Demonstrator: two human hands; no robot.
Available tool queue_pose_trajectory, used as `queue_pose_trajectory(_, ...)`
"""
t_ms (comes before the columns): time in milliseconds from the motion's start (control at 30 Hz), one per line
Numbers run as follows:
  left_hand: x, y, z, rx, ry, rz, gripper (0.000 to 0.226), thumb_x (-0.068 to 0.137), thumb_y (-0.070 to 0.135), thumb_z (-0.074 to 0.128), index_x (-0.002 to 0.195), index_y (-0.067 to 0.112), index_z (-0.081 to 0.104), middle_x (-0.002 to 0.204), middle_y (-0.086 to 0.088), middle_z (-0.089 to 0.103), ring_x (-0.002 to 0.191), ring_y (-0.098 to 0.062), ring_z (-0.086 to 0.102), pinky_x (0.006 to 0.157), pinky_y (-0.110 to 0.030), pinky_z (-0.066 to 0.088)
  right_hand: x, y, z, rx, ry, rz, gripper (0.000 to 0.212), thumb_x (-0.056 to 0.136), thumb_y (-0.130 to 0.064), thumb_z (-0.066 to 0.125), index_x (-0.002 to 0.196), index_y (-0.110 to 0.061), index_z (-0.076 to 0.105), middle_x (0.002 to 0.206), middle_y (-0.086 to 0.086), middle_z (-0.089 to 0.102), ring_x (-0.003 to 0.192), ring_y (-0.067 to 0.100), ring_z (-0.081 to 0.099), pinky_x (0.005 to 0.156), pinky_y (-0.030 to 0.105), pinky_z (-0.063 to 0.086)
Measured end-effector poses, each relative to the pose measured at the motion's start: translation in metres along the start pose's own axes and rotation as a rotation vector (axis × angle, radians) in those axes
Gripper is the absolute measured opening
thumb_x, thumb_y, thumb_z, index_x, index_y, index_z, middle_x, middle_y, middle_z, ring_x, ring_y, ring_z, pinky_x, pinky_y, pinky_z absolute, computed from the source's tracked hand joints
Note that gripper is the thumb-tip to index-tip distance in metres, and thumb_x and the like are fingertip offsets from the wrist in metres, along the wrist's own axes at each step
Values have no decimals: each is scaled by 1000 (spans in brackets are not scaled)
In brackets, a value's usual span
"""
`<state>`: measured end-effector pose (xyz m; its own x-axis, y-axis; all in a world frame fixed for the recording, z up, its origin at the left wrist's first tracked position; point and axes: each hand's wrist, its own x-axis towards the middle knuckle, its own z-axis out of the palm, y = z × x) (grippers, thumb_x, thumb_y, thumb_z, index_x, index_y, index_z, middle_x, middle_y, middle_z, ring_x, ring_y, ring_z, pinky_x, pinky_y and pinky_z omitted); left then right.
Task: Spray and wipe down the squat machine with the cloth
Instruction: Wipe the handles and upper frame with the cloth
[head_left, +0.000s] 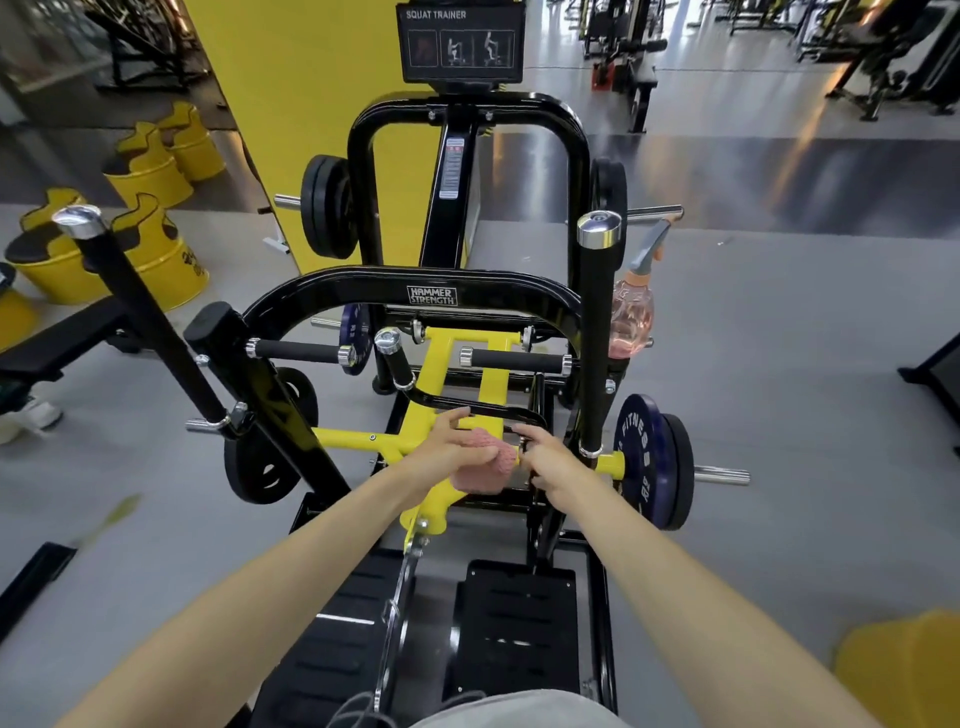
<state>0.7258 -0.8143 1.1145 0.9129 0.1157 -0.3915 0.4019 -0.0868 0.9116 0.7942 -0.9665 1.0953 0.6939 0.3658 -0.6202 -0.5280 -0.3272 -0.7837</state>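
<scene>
Gym floor (779, 338); left hand (457, 447) seemingly grips cloth (485, 473).

Your left hand (447, 449) covers much of the pink cloth (483, 480). Your right hand (545, 460) hides the end of the black bar (436, 399) it grips. The black upright post (595, 338) hides part of the spray bottle (631, 312)

The cloth (485, 467) lies on the squat machine (431, 291), spray bottle (631, 312) behind, rightward.

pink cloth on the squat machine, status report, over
Left hand holds pink knitted cloth against yellow frame. Right hand grips thin black bent bar beside it. Clear pink spray bottle parked behind black upright; nothing blocking.
</scene>
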Motion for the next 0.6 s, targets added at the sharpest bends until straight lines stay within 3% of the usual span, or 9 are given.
queue_pose_trajectory(67,5,4,-1,36,-40,23,32,86,23,69,113,7,66,145,12,34,126,-7,35,100,-30,28,-1,1,-3,-95,-74,-81,75,76,18,38,133,-30,53,120,5,49,110,25,51,75,26,46)
queue_pose_trajectory(133,5,12,-1,42,-73,38,27,88,24,66,111,10,69,144,12,41,126,-9,40,102,-31,27,-1,2,-1,-128,-187,-139,76,71,19,41,125,-32,59,120,5,57,110,23,52,90,34,46)
queue_pose_trajectory(200,5,20,0,15,-99,44,12,89,19,65,97,18,73,134,11,50,121,-10,47,102,-31,29,-5,2,3,-125,-196,-180,62,78,17,43,119,-26,60,110,6,63,108,24,53,93,38,45)
queue_pose_trajectory(267,7,27,2,41,-116,49,14,87,10,67,96,19,72,113,5,64,106,-12,57,93,-29,38,-8,2,4,-108,-135,-204,43,86,11,47,119,-15,60,106,5,63,106,22,54,91,37,46)
queue_pose_trajectory(333,8,31,1,89,-118,14,21,83,-1,67,96,16,70,94,2,68,92,-14,61,83,-27,44,-6,4,3,-83,-137,-220,38,86,9,52,120,-9,58,105,4,63,103,19,55,86,31,45)
queue_pose_trajectory(400,9,32,-2,112,-119,-9,21,84,-5,64,91,15,68,85,2,68,84,-14,62,76,-25,46,-7,5,1,-69,-182,-222,36,79,7,58,110,-12,60,101,5,64,100,21,55,91,41,47)
queue_pose_trajectory(467,9,34,-5,150,-116,-17,20,85,-4,63,89,16,68,82,2,67,79,-13,62,75,-25,48,-6,5,0,-47,-197,-215,42,66,-3,64,107,-14,62,103,8,65,98,23,56,98,50,45)
queue_pose_trajectory(533,12,33,-8,207,-103,-29,18,84,2,67,86,19,70,82,3,68,83,-15,62,84,-35,49,-5,5,-1,-71,-185,-231,55,59,-12,66,115,-14,61,112,6,65,105,21,57,99,46,46)
queue_pose_trajectory(600,13,34,-13,268,-129,-42,12,79,14,71,83,25,73,84,3,70,89,-20,63,89,-43,47,-5,4,-2,-133,-168,-260,60,64,-9,70,123,-14,57,121,4,61,115,20,55,101,42,45)
